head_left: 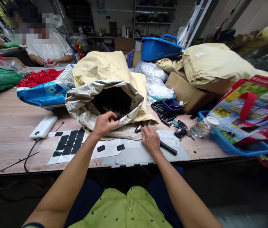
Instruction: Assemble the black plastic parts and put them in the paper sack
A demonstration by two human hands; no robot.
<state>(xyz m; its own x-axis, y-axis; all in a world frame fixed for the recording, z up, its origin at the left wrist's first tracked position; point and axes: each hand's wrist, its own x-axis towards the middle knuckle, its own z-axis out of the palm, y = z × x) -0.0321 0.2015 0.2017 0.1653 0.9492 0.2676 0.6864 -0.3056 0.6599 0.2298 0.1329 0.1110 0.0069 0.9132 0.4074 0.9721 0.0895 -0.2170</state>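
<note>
A large sack [81, 98] lies on its side with its mouth rolled back towards me, its inside dark. At the lower rim of that mouth is my left hand [105, 124], fingers curled together around something small and dark that I cannot make out. My right hand [151, 139] rests on the table just right of the sack, closed over the shaft of a small hammer [168, 148]. The hammer's head shows left of the fingers and its black handle sticks out to the right. Under both hands lie a grey plastic sheet [129, 158] and a white sheet with black stickers [71, 142].
A white power bank [44, 126] with a cable lies left. Black parts [162, 110], keys [182, 129], a clear jar [202, 126] and a blue basin [243, 147] holding a bag stand right. Across the table a person [50, 50] handles red pieces [40, 77].
</note>
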